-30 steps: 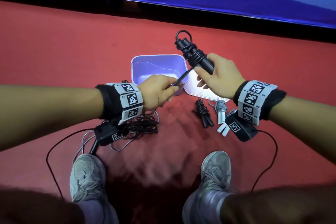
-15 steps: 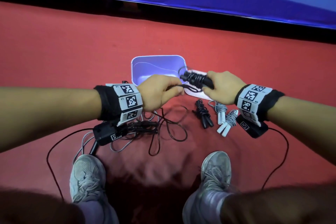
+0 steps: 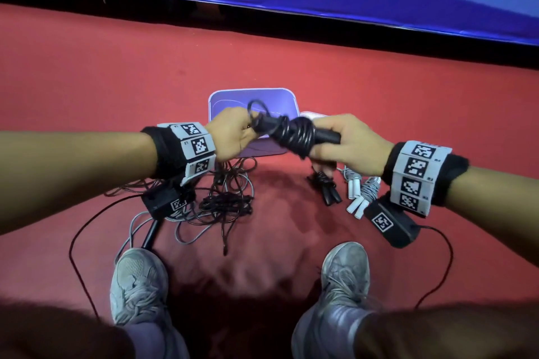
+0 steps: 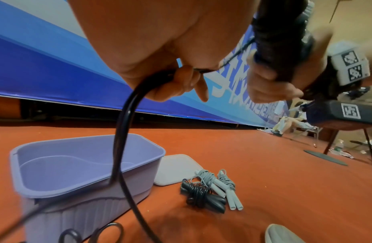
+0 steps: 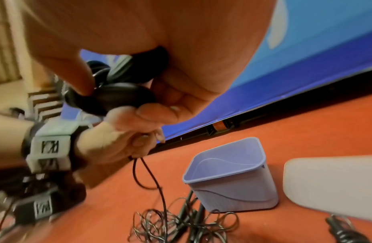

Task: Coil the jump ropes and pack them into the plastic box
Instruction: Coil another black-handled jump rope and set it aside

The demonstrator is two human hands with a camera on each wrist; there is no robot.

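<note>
A black jump rope bundle (image 3: 294,132), two handles with cord wound round them, lies crosswise above the near edge of the purple plastic box (image 3: 253,95). My right hand (image 3: 323,148) grips the handle ends (image 5: 110,98). My left hand (image 3: 248,128) pinches the loose black cord (image 4: 123,125) beside the bundle's looped end. From that hand the cord hangs down to the floor. The box (image 4: 66,218) holds no rope.
The pale lid (image 4: 176,169) lies right of the box. In front of it lie a coiled black rope (image 3: 326,189) and two coiled grey ropes (image 3: 361,195). A tangle of loose black and grey ropes (image 3: 227,201) sits below my left wrist. My two shoes are nearer.
My right hand tipped the bundle from upright down to lying across. My left hand brought the cord up to it, and the hands are closer together, with less loose cord on the floor.
</note>
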